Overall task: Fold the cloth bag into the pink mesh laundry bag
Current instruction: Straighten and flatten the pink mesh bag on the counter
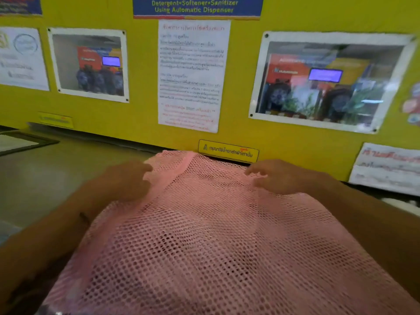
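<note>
Two hands: your left hand (127, 178) and right hand (279, 176) sit level at the far end.
Mesh bag (204, 246): spread on the counter (41, 178), long axis running from you to the wall.
Cloth bag: darker shape inside, near end; unclear.
Grip: fingers curled on mesh; pinching or pressing, cannot tell.

Self-service laundromat, detergent dispenser sign (197, 6), washer photos (329, 80)

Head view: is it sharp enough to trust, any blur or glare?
Head view: both hands, left hand and right hand, are motion-blurred on the pink mesh laundry bag; the glossy photo poster reflects glare; wide-angle bending curves the yellow wall; notice text is soft.
</note>
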